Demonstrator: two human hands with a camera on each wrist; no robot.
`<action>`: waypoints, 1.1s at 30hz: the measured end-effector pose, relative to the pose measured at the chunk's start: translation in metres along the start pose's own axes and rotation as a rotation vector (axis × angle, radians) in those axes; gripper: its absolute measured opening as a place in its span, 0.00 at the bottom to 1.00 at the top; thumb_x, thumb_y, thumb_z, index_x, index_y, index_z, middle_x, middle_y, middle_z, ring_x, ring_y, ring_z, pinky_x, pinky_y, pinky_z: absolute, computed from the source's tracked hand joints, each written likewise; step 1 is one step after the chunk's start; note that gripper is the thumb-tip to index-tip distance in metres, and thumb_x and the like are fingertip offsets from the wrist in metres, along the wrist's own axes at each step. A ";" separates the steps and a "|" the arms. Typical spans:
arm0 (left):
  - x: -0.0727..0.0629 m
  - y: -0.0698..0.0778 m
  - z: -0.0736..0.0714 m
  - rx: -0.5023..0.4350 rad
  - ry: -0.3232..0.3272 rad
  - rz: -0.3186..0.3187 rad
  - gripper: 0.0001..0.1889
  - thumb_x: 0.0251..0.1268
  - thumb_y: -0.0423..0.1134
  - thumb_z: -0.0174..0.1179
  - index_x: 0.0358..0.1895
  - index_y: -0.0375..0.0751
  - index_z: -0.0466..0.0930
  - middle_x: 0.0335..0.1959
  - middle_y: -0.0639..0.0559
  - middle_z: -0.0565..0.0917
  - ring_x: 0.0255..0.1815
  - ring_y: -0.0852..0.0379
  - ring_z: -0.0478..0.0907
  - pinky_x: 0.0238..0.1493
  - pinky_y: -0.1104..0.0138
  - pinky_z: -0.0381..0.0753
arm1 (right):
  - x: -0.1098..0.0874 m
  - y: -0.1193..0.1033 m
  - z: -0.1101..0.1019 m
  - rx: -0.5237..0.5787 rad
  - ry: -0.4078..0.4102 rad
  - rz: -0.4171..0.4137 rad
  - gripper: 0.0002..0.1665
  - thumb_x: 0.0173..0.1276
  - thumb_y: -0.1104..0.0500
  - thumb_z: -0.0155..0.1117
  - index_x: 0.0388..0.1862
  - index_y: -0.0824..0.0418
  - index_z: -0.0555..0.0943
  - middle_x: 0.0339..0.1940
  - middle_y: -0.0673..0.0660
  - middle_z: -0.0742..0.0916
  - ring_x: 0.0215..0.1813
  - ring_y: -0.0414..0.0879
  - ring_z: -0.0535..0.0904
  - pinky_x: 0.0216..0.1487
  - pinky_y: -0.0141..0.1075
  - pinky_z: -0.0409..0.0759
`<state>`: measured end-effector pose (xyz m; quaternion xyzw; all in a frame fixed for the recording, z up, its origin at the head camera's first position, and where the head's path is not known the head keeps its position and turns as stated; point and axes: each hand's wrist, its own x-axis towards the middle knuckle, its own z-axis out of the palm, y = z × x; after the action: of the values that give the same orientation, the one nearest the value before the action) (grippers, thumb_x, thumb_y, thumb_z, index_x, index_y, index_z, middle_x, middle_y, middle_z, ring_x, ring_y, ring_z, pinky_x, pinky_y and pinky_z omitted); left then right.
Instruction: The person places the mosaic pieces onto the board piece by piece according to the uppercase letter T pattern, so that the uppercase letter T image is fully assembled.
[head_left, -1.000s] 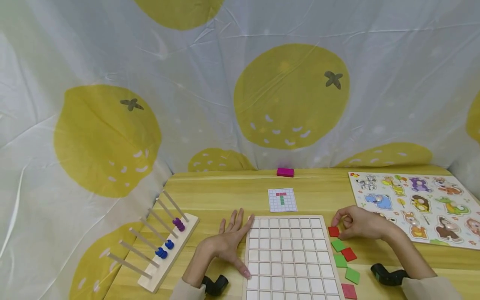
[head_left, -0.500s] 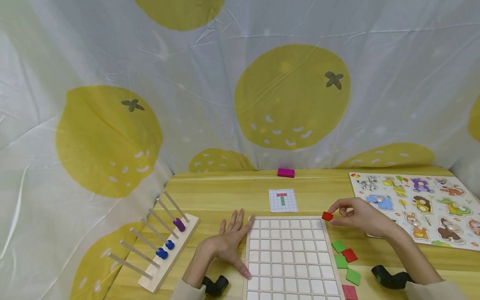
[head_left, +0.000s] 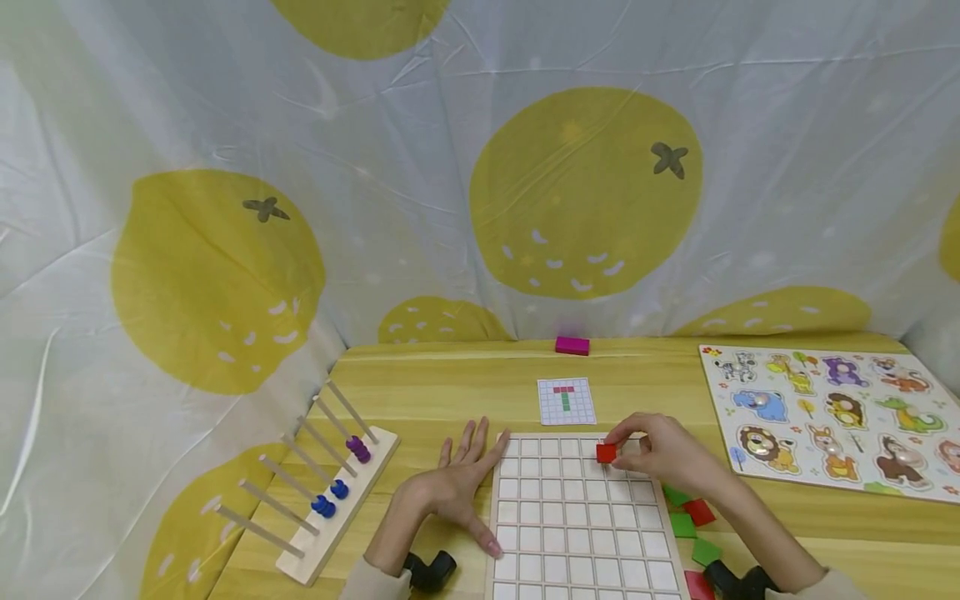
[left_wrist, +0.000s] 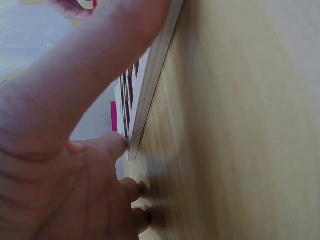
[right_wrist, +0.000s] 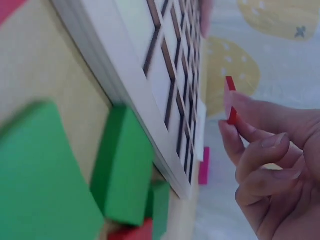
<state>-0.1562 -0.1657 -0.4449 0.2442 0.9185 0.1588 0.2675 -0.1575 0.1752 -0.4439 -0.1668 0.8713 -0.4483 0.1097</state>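
Note:
A red square tile [head_left: 606,453] is pinched between the thumb and fingers of my right hand [head_left: 663,454], over the far right part of a wooden grid board [head_left: 566,537]. The right wrist view shows the tile [right_wrist: 230,100] held above the board's surface. Spread along the board's left edge, my left hand [head_left: 457,487] touches the frame with thumb and index finger. In the left wrist view, the left hand's other fingertips rest on the table. Green tiles [head_left: 682,525] and red tiles [head_left: 700,511] lie along the board's right side, partly hidden by the right arm.
Behind the board lies a pattern card [head_left: 566,402] with a red and green T. A magenta block [head_left: 572,346] sits farther back. To the left stands a peg rack [head_left: 337,508] with blue and purple beads; an animal puzzle board [head_left: 832,425] is at right.
My right hand has picked up the red tile from beside the board and carried it left over the grid. The left hand stays in place.

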 end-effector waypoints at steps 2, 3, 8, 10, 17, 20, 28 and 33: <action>0.000 0.000 0.000 -0.001 0.000 -0.003 0.78 0.38 0.59 0.84 0.85 0.52 0.29 0.84 0.37 0.21 0.85 0.37 0.17 0.82 0.36 0.23 | 0.001 -0.001 0.006 -0.027 -0.002 -0.006 0.13 0.62 0.60 0.78 0.45 0.61 0.88 0.43 0.54 0.88 0.22 0.37 0.66 0.26 0.29 0.70; 0.000 0.001 0.000 -0.001 0.001 -0.004 0.78 0.38 0.59 0.84 0.85 0.52 0.29 0.84 0.36 0.21 0.85 0.37 0.17 0.82 0.36 0.23 | 0.002 -0.002 0.008 -0.041 -0.003 -0.007 0.13 0.61 0.61 0.79 0.44 0.60 0.88 0.41 0.54 0.88 0.23 0.38 0.67 0.27 0.29 0.70; 0.000 0.001 0.000 0.002 0.003 0.001 0.78 0.38 0.59 0.84 0.85 0.52 0.29 0.84 0.36 0.21 0.85 0.37 0.17 0.82 0.36 0.23 | 0.004 -0.004 0.015 -0.069 -0.002 0.036 0.12 0.58 0.62 0.80 0.42 0.60 0.89 0.41 0.53 0.87 0.26 0.42 0.69 0.30 0.30 0.70; 0.000 0.000 0.000 0.001 0.003 0.002 0.78 0.39 0.59 0.84 0.85 0.52 0.29 0.84 0.36 0.20 0.85 0.37 0.16 0.82 0.36 0.22 | 0.004 -0.004 0.016 -0.078 0.012 0.058 0.12 0.58 0.63 0.80 0.42 0.60 0.89 0.41 0.53 0.87 0.26 0.43 0.69 0.29 0.31 0.69; 0.001 0.001 0.000 -0.004 -0.001 -0.001 0.78 0.39 0.59 0.84 0.85 0.52 0.29 0.84 0.36 0.20 0.85 0.37 0.16 0.82 0.36 0.22 | 0.007 -0.007 0.023 -0.133 0.022 0.021 0.11 0.57 0.64 0.80 0.39 0.59 0.90 0.34 0.49 0.86 0.33 0.42 0.72 0.33 0.30 0.70; 0.001 0.001 0.000 -0.005 -0.003 -0.002 0.78 0.39 0.59 0.84 0.85 0.52 0.29 0.84 0.37 0.20 0.85 0.37 0.16 0.82 0.36 0.22 | 0.008 -0.008 0.026 -0.139 0.026 -0.014 0.10 0.57 0.65 0.80 0.39 0.59 0.90 0.33 0.48 0.86 0.32 0.42 0.72 0.32 0.30 0.71; 0.000 0.001 -0.001 -0.017 -0.004 -0.003 0.79 0.38 0.58 0.84 0.85 0.52 0.29 0.84 0.37 0.20 0.85 0.38 0.16 0.82 0.36 0.22 | 0.008 -0.006 0.026 -0.114 0.022 -0.030 0.10 0.57 0.64 0.80 0.38 0.58 0.90 0.34 0.48 0.86 0.33 0.41 0.71 0.32 0.30 0.71; 0.000 0.001 0.000 -0.006 0.000 0.004 0.78 0.39 0.60 0.84 0.85 0.52 0.29 0.84 0.37 0.21 0.85 0.38 0.16 0.82 0.36 0.22 | 0.008 -0.002 0.025 -0.081 0.011 -0.015 0.11 0.56 0.64 0.81 0.38 0.57 0.90 0.34 0.49 0.86 0.33 0.41 0.72 0.32 0.29 0.72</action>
<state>-0.1561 -0.1650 -0.4440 0.2450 0.9175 0.1621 0.2682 -0.1561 0.1518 -0.4570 -0.1749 0.8880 -0.4145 0.0948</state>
